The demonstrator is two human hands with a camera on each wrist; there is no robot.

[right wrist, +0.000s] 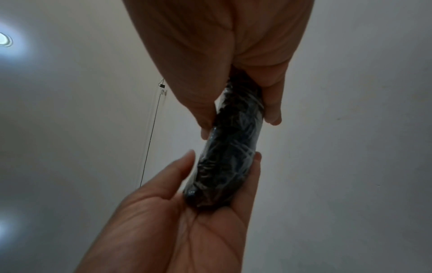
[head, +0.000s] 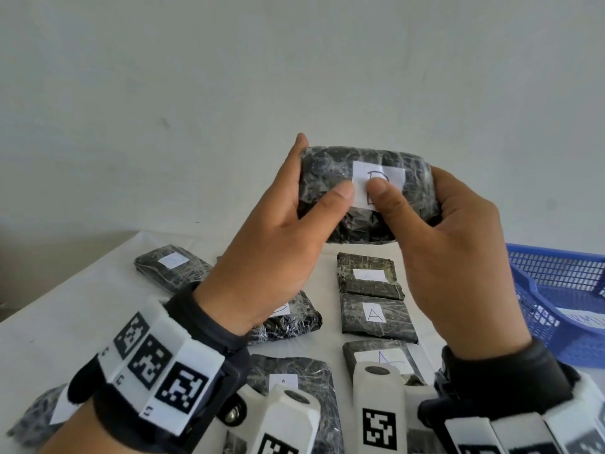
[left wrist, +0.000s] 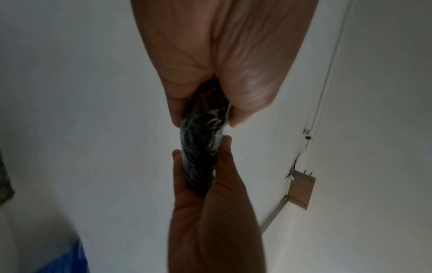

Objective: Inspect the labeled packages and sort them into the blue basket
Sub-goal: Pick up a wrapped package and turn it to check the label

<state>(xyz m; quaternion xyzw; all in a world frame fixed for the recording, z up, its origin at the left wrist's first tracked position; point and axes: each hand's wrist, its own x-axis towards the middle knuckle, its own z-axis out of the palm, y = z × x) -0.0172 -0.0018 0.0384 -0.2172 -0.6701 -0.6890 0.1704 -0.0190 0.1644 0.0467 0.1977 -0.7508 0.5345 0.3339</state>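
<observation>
Currently both hands gripping one wrapped pkg (head: 366, 194) aloft over the table's far edge, left hand (head: 278, 244) and right hand (head: 451, 257) pinching its ends, label (head: 378, 188) facing viewer, prob. for reading. Blue basket (head: 556, 303) waiting at table's right edge; other pkgs (head: 376, 317) lying below.

Thumbs cover the label (head: 378, 186) (letter partly hidden); basket (head: 556, 273) cropped.

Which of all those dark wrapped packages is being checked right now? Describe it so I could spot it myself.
Start at the white table strewn with black packages, then look above it. The held package is the only one lifted off the table, gripped at its ends by the left hand and right hand, both thumbs resting on its white label.
</observation>
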